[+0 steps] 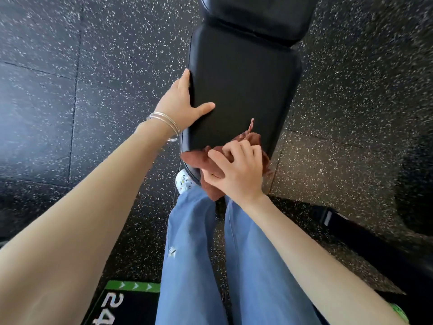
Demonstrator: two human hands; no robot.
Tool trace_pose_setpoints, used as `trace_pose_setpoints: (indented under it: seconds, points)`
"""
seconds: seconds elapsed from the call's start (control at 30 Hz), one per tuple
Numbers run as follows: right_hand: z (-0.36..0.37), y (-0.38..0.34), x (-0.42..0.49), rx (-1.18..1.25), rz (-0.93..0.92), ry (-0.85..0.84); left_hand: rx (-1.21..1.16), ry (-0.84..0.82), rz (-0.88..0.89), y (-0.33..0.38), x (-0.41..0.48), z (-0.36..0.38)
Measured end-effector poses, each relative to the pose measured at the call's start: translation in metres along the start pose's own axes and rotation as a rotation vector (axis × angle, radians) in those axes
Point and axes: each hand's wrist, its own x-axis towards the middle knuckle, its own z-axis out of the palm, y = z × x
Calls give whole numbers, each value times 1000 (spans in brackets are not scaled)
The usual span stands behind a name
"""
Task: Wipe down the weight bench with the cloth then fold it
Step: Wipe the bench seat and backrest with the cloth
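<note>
Hands: gripping left edge of weight bench [243, 90] with left hand [180, 102], thumb lying on top, bunching brown cloth [194, 158] in curled right hand [236, 174] at near end, leaving far padding open.

The black padded weight bench [241, 90] stands on a speckled black rubber floor [70, 66]. Its long pad meets a second pad [257, 15] at a seam at the far end. A crumpled reddish-brown cloth [195, 157] lies on the near end, hanging over that edge, bunched under the right grip [236, 170]. The left grip [182, 102] clasps the left edge, thumb on top.
</note>
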Motion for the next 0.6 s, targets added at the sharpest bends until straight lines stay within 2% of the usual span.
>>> trace_pose_setpoints:
  seconds: [0.07, 0.17, 0.23, 0.3, 0.33, 0.37, 0.5, 0.6]
  points:
    - [-5, 23, 3, -6, -39, 6, -13, 10, -23, 2, 1, -1]
    - [-11, 67, 20, -93, 102, 20, -23, 9, -46, 6, 2, 0]
    - [-11, 86, 35, -102, 361, 26, -48, 18, -62, 10, 1, 3]
    - [-10, 87, 42, -7, 706, 41, -96, 33, -82, 12, 0, 6]
    - [-10, 79, 40, 35, 816, 54, -122, 39, -91, 14, -1, 7]
    - [-10, 67, 32, 43, 847, 56, -149, 43, -100, 15, -2, 8]
    - [-19, 9, -32, 17, 677, 22, -249, 50, -127, 21, -1, 12]
    - [-21, -8, -58, 54, 629, -25, -263, 52, -127, 20, -2, 13]
